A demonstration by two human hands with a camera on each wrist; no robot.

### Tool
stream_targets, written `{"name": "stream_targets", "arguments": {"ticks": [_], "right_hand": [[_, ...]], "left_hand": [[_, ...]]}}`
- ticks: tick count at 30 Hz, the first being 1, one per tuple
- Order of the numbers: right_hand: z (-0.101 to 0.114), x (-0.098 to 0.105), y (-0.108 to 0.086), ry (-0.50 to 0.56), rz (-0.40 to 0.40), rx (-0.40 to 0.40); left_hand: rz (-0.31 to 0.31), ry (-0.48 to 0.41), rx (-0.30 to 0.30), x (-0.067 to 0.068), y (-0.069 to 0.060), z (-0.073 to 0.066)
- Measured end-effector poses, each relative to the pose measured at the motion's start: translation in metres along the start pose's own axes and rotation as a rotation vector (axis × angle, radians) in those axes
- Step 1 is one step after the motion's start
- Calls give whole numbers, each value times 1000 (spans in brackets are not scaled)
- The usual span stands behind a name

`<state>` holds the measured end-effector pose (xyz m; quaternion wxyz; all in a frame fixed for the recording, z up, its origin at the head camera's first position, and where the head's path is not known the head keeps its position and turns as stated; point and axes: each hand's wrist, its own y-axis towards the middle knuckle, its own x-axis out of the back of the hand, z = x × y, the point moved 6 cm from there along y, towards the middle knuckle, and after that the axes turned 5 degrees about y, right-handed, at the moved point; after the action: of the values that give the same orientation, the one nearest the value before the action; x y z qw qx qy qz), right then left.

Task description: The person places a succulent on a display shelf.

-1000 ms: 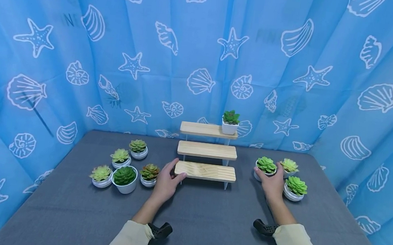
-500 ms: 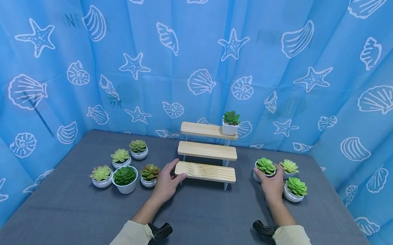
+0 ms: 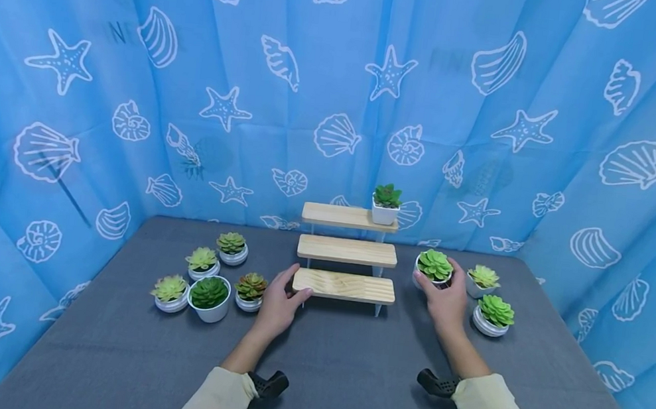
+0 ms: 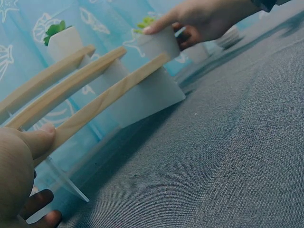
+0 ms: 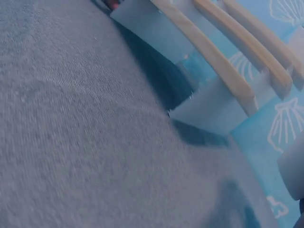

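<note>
Holding one plant (image 3: 435, 266), my right fingers (image 3: 458, 276) have a narrow gap to the stand's (image 3: 345, 286) right edge; my left fingers (image 3: 285, 278) pinch its left end. Five more plants (image 3: 209, 293) sit left, two right, one on top.

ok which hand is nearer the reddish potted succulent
Left: the left hand is just right of the reddish potted succulent; the right hand is farther right, past the three-tier stand.

Blue shell-print curtain (image 3: 342, 73), grey tabletop (image 3: 345, 380)

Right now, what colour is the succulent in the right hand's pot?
The succulent is bright green; the head view shows it best.
</note>
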<state>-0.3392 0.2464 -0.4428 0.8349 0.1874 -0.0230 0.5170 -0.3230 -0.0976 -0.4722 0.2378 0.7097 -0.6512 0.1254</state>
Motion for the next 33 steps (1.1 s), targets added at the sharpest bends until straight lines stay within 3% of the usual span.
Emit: {"name": "stream_targets", "arguments": {"ticks": [12, 26, 33], "right_hand": [[36, -11, -8, 135, 6, 192], [64, -27, -8, 157, 39, 220], [72, -38, -9, 126, 104, 225]], "left_hand": [[-2, -15, -13, 1, -2, -3], [-3, 1, -11, 1, -1, -1], [-10, 6, -18, 1, -1, -3]]}}
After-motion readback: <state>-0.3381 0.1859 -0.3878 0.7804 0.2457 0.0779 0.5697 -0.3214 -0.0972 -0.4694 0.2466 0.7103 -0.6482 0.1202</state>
